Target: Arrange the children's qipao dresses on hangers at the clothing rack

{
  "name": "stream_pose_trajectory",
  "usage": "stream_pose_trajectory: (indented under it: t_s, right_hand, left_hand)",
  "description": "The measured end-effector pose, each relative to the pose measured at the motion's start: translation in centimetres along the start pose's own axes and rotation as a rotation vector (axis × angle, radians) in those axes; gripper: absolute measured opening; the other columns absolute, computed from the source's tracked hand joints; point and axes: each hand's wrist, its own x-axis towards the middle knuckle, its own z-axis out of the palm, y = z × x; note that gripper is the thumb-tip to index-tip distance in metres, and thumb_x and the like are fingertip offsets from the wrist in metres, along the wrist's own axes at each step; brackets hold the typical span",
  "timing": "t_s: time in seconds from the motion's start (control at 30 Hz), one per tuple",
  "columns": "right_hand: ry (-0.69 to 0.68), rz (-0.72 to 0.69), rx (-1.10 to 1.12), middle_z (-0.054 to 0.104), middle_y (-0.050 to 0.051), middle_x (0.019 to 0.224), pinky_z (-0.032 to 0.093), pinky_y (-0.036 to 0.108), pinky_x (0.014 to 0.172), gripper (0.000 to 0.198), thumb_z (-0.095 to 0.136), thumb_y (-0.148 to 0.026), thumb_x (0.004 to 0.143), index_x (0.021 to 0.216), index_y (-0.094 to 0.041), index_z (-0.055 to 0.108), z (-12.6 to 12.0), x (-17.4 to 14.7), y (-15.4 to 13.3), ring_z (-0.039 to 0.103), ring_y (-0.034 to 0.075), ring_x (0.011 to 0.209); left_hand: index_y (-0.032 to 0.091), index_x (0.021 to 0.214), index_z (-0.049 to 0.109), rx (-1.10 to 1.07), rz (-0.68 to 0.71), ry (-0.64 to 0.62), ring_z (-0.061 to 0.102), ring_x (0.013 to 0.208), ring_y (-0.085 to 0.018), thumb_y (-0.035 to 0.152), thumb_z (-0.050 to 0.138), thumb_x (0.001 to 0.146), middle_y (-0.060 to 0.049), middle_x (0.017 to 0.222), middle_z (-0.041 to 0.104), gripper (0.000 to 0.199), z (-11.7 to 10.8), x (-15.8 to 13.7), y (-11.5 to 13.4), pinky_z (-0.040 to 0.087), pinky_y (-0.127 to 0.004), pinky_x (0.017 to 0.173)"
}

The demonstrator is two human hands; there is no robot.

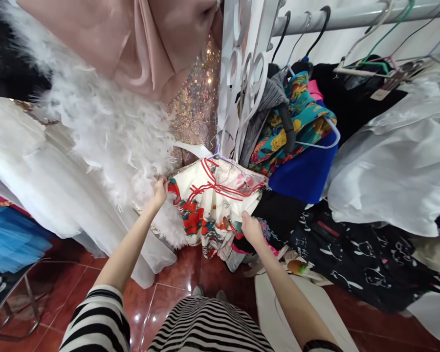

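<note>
A white floral top (220, 195) with red cord trim and a red and green print hangs on a lilac wire hanger (217, 155) at the end of the white rack. My left hand (161, 190) is closed on its left edge, beside the red printed sleeve. With thumb and fingers pinched, my right hand (252, 229) holds the lower right part of the cloth. Between my hands the top is spread out, its front facing me. A white hanger (192, 147) shows behind its left shoulder.
White feathered garment (117, 117) and pink satin (132, 44) hang at the left. On the right, a rail (344, 19) carries hangers with a teal floral garment (297, 112) and white satin (396, 156). Below lie red tiles (168, 278) and a white board (282, 308).
</note>
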Motion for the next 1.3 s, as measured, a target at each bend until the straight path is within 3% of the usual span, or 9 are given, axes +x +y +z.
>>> stream_pose_trajectory:
  t_s: [0.13, 0.27, 0.43, 0.57, 0.73, 0.87, 0.97, 1.17, 1.3]
  right_hand:
    - [-0.093, 0.113, -0.059, 0.07, 0.012, 0.079, 0.034, 0.023, 0.056, 0.029, 0.036, -0.013, 0.098, 0.104, -0.015, 0.064, -1.5, 0.7, 0.6, 0.067, 0.019, 0.071]
    - [-0.159, 0.199, -0.093, 0.072, 0.016, 0.089, 0.04, 0.024, 0.061, 0.03, 0.037, -0.014, 0.097, 0.108, -0.016, 0.065, -2.4, 1.2, 1.1, 0.07, 0.021, 0.081]
    - [-0.195, 0.019, -0.055, 0.073, 0.015, 0.091, 0.046, 0.026, 0.07, 0.019, 0.05, -0.008, 0.087, 0.09, -0.016, 0.067, 0.7, -1.4, 0.3, 0.07, 0.023, 0.086]
    - [-0.071, -0.037, 0.18, 0.07, 0.011, 0.085, 0.05, 0.029, 0.078, 0.028, 0.036, -0.014, 0.091, 0.075, -0.018, 0.059, 3.1, -2.9, -0.1, 0.067, 0.021, 0.084]
    - [0.153, -0.244, 0.674, 0.062, 0.008, 0.079, 0.05, 0.034, 0.082, 0.022, 0.036, -0.033, 0.089, 0.073, -0.023, 0.048, 1.6, -1.7, -2.7, 0.06, 0.022, 0.082]
    - [0.14, -0.276, 0.947, 0.057, 0.004, 0.074, 0.049, 0.033, 0.077, 0.033, 0.03, -0.048, 0.09, 0.074, -0.024, 0.045, -0.2, 0.2, -8.0, 0.056, 0.02, 0.076]
    - [0.01, -0.36, 1.019, 0.046, 0.0, 0.062, 0.044, 0.03, 0.064, 0.042, 0.031, -0.059, 0.088, 0.065, -0.025, 0.038, -0.2, 0.9, -11.6, 0.047, 0.017, 0.063]
    - [-0.275, -0.553, 1.125, 0.045, -0.001, 0.065, 0.042, 0.028, 0.062, 0.057, 0.035, -0.076, 0.086, 0.067, -0.023, 0.044, 0.8, -1.2, -14.8, 0.044, 0.015, 0.064]
    - [-0.46, -0.704, 1.22, 0.061, 0.004, 0.089, 0.05, 0.031, 0.074, 0.068, 0.043, -0.083, 0.08, 0.099, -0.02, 0.059, -1.0, -3.7, -14.7, 0.056, 0.018, 0.081]
  left_hand:
    - [0.023, 0.077, 0.047, 0.201, 0.099, -0.105, 0.063, 0.083, -0.021, 0.019, 0.043, 0.089, -0.006, 0.081, 0.059, 0.014, -0.6, -2.7, 1.5, 0.052, -0.032, 0.077]
    - [0.02, 0.091, 0.055, 0.463, 0.009, -0.245, 0.068, 0.083, -0.024, 0.019, 0.039, 0.091, -0.011, 0.1, 0.062, 0.016, -0.2, -4.7, 3.0, 0.05, -0.032, 0.069]
    - [0.023, 0.068, 0.044, 0.345, -0.034, -0.453, 0.066, 0.079, -0.023, 0.016, 0.049, 0.083, -0.005, 0.076, 0.06, 0.018, 1.7, -7.9, 2.6, 0.047, -0.032, 0.071]
    - [0.025, 0.063, 0.033, 0.025, -0.125, -0.363, 0.055, 0.063, -0.018, 0.015, 0.043, 0.081, 0.003, 0.059, 0.046, 0.022, 3.1, -10.8, 1.6, 0.045, -0.029, 0.067]
    - [0.024, 0.059, 0.034, -0.338, -0.34, -0.128, 0.045, 0.056, -0.014, 0.018, 0.047, 0.077, 0.005, 0.056, 0.04, 0.023, 3.1, -10.9, 1.1, 0.042, -0.026, 0.059]
    - [0.024, 0.056, 0.033, -0.516, -0.691, -0.109, 0.035, 0.04, -0.011, 0.021, 0.042, 0.079, 0.007, 0.045, 0.036, 0.025, 2.8, -12.4, -0.4, 0.032, -0.024, 0.045]
    - [0.024, 0.055, 0.034, -0.52, -0.725, -0.137, 0.034, 0.038, -0.01, 0.028, 0.046, 0.079, 0.006, 0.042, 0.037, 0.027, 2.1, -14.8, -1.3, 0.029, -0.022, 0.043]
    - [0.022, 0.062, 0.039, -0.626, -0.348, -0.243, 0.037, 0.05, -0.01, 0.05, 0.053, 0.078, 0.006, 0.055, 0.039, 0.035, -1.3, -17.1, 1.8, 0.037, -0.023, 0.049]
    - [0.021, 0.079, 0.052, -0.607, -0.084, -0.181, 0.052, 0.071, -0.015, 0.052, 0.046, 0.09, 0.0, 0.074, 0.054, 0.033, -4.3, -16.1, 6.6, 0.048, -0.029, 0.071]
